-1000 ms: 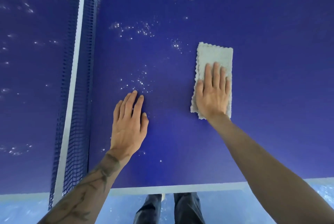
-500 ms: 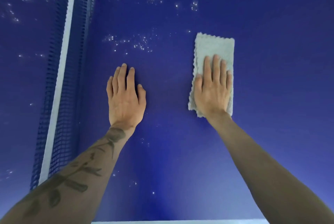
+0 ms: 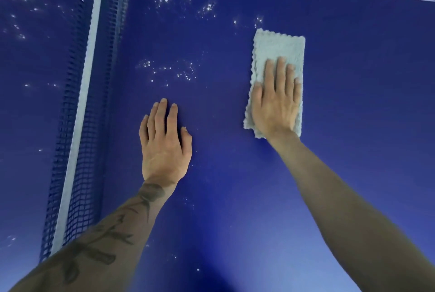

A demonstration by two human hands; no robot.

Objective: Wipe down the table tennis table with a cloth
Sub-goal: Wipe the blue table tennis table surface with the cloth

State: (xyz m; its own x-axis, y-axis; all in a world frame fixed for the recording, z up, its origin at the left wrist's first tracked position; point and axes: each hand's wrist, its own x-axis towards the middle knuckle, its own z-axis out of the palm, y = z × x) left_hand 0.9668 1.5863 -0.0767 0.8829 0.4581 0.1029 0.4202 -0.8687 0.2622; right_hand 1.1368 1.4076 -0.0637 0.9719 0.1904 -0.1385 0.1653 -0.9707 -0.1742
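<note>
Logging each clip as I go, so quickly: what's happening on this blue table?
A person is wiping a blue table tennis table. The right hand presses flat on a pale cloth laid on the surface, fingers straight. The left hand rests flat on the bare surface between the cloth and the net, holding nothing. Glinting specks lie beyond the left hand, so that patch looks not yet wiped.
</note>
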